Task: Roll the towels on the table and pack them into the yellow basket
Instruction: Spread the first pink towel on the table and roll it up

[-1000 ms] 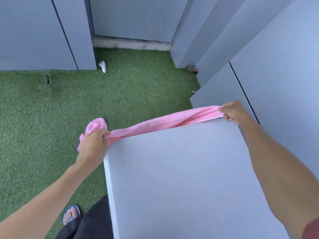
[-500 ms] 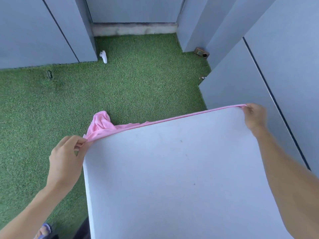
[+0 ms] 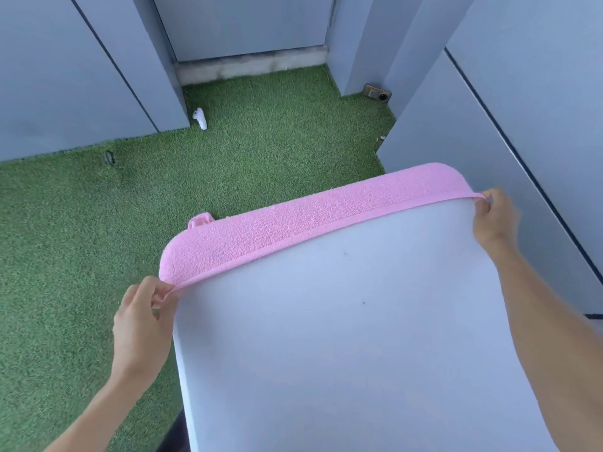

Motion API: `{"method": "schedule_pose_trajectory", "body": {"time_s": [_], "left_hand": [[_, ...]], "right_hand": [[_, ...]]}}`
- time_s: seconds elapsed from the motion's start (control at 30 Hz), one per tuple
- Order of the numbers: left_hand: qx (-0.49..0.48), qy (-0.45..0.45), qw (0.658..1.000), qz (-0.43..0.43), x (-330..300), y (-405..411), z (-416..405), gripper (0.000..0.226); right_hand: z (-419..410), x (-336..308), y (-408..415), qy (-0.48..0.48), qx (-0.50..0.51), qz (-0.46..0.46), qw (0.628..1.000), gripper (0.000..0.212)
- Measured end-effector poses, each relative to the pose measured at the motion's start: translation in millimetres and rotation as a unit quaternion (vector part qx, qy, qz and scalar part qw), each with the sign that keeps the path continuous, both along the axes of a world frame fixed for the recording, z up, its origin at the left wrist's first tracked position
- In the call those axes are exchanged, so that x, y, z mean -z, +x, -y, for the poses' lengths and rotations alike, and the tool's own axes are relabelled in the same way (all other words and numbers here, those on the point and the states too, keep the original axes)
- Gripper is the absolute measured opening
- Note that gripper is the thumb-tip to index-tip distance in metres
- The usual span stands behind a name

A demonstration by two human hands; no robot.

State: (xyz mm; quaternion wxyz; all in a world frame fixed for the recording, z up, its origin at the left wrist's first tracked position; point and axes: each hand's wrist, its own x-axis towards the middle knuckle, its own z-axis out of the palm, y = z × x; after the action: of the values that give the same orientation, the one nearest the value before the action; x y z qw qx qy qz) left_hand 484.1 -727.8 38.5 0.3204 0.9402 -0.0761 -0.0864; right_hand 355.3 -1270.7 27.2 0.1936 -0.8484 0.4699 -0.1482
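Both hands pinch the near hem of a pink towel (image 3: 313, 220) at its two corners: the left hand (image 3: 143, 321) grips the corner just off the left edge of the pale tabletop (image 3: 342, 353), and the right hand (image 3: 492, 216) holds the opposite corner at the tabletop's far right corner. Between them the towel lies stretched in a band along the far edge of the tabletop (the rest appears to hang over that edge, out of sight), with green artificial turf (image 3: 261, 151) on the floor beyond and a small white object (image 3: 200, 118) lying by the grey wall panels (image 3: 81, 76).
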Motion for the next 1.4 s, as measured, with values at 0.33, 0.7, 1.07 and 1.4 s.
{"method": "schedule_pose_trajectory", "body": {"time_s": [0.33, 0.7, 1.07, 1.4], "left_hand": [[-0.009, -0.017, 0.999, 0.029, 12, -114, -28, 0.006], [-0.024, -0.049, 0.998, 0.029, 21, -304, -78, 0.013], [-0.06, -0.062, 0.996, 0.02, 22, -473, -111, 0.019], [-0.07, -0.059, 0.995, 0.044, 27, -644, -147, 0.018]], "right_hand": [[-35, 4, -136, 0.026, 0.056, -0.006, 0.998, 0.018], [-83, 1, -320, 0.043, 0.073, 0.0, 0.996, 0.016], [-115, 1, -474, 0.059, 0.078, 0.004, 0.995, 0.015], [-151, 8, -646, 0.05, 0.062, 0.026, 0.997, 0.015]]}}
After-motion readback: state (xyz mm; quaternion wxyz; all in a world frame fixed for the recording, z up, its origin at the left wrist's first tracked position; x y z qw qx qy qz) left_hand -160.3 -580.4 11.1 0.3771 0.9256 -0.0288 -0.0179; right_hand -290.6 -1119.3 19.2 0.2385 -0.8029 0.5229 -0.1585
